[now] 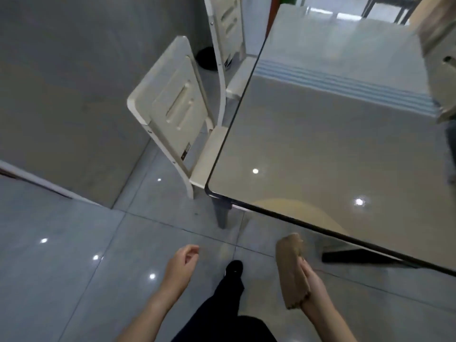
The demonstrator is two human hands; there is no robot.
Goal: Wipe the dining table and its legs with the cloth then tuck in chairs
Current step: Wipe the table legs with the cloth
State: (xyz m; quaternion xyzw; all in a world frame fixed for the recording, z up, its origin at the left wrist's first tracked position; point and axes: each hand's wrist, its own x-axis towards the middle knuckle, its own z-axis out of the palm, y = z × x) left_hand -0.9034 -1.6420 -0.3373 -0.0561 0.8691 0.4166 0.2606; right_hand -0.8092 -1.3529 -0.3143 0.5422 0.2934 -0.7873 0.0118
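Observation:
The glossy grey dining table [333, 144] fills the right side, its near corner rounded, with one grey leg [222, 214] showing under that corner. Two cream chairs stand along its left edge: a near chair [172, 112] and a far chair [228, 28], both with seats partly under the top. My right hand [312, 283] holds a folded brown cloth [291, 270] below the table's front edge, above the floor. My left hand [182, 262] hangs empty with loosely curled fingers, left of my leg.
Shiny grey floor tiles [86, 255] spread to the left and front. A grey wall [61, 82] runs along the left. A dark round bin [206, 58] stands behind the chairs. A dark chair base [345, 255] shows under the table. Another person's sleeve [441, 45] reaches in at the right edge.

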